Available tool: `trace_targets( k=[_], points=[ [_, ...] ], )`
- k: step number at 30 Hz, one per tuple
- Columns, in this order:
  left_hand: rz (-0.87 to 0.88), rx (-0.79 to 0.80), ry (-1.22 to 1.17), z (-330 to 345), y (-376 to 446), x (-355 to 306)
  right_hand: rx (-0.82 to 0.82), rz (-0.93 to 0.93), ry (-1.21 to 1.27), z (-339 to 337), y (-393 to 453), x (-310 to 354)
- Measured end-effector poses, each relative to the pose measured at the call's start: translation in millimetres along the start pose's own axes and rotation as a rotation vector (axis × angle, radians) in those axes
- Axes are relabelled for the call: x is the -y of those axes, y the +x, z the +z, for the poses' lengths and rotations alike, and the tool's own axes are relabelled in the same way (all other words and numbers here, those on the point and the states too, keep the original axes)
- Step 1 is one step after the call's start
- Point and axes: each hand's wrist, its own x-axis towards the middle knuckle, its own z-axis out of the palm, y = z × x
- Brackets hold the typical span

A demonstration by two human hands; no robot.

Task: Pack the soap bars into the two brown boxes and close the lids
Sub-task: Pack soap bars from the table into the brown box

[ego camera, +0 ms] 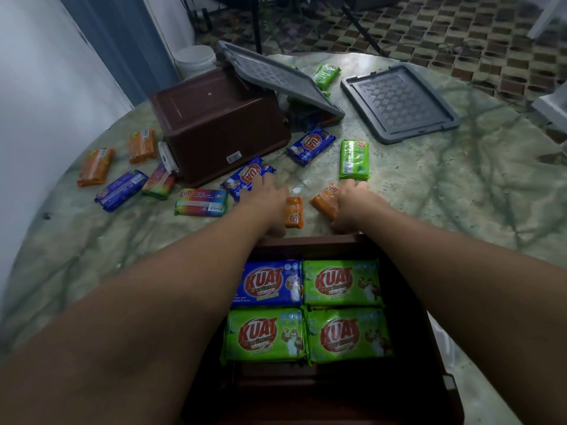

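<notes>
The near brown box [306, 240] stands open at the table's front edge, with several green and blue soap bars [340, 282] lying flat in it. Just beyond its far rim my left hand [268, 204] grips a small orange soap bar [294, 212], its fingertips reaching a blue bar [245, 179]. My right hand [351, 207] grips another orange soap bar [323, 200], and its fingertips are close to a green bar [353, 159]. The second brown box [221, 124] lies tipped on its side at the back left, with its grey lid [276, 75] hanging open.
A loose grey lid [399, 102] lies at the back right of the marble table [445, 194]. Orange bars [95, 167], a blue bar [121, 190] and rainbow bars [201, 202] are scattered at the left. A white bucket [194, 61] stands behind the table.
</notes>
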Motion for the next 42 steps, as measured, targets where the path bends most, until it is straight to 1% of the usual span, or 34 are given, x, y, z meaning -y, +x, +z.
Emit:
trace_targets(
  k=[1,3,5,6,9,12,14,18,21,23,25,28,31,34,36,39,42],
  points=[
    [-0.008,-0.004,-0.035,-0.8,-1.6,1.3,0.018,-0.016,-0.016,-1.0,-1.5,0.1],
    [-0.025,-0.008,-0.21,-1.9,-5.4,3.6,0.006,-0.045,0.003,-3.4,-4.9,0.2],
    [-0.031,-0.022,-0.395,-3.6,-8.7,6.1,-0.095,-0.103,0.072,-7.0,-9.1,1.7],
    [-0.026,-0.049,-0.433,-5.4,-10.7,7.7,-0.156,-0.146,0.082,-9.7,-12.6,3.3],
    [-0.036,-0.17,-0.396,-8.7,-18.1,14.3,-0.269,-0.231,0.112,-21.5,-23.6,7.7],
    [-0.063,-0.262,-0.401,-15.4,-32.7,19.8,-0.321,-0.276,0.157,-33.0,-39.0,8.7],
    [-0.085,-0.371,-0.399,-21.3,-49.0,22.9,-0.361,-0.3,0.203,-38.3,-56.0,8.2],
    [-0.088,-0.659,-0.382,-24.4,-87.1,26.3,-0.514,-0.351,0.352,-40.7,-96.4,3.2],
    [-0.053,-0.744,-0.412,-17.5,-118.9,24.8,-0.568,-0.415,0.409,-32.0,-124.6,-1.6],
    [-0.015,-0.748,-0.428,-6.6,-141.2,21.3,-0.569,-0.453,0.414,-24.7,-141.7,-7.7],
    [0.039,-0.716,-0.445,7.8,-163.6,17.6,-0.545,-0.492,0.398,-16.0,-156.5,-15.8],
    [0.137,-0.633,-0.47,32.5,-191.6,12.7,-0.473,-0.542,0.364,-1.5,-174.0,-29.5],
    [0.172,-0.554,-0.494,52.7,-212.8,10.5,-0.374,-0.57,0.334,10.2,-189.1,-43.7],
    [0.212,-0.565,-0.449,73.6,-226.5,11.8,-0.303,-0.581,0.291,20.8,-200.5,-55.2],
    [0.219,-0.593,-0.444,82.6,-230.0,12.5,-0.316,-0.595,0.248,29.0,-206.0,-59.1],
    [0.23,-0.638,-0.475,82.9,-227.0,13.1,-0.372,-0.629,0.102,39.1,-205.7,-61.6],
    [0.288,-0.652,-0.406,81.1,-223.5,14.0,-0.401,-0.649,-0.001,41.3,-201.9,-60.8]
  ],
)
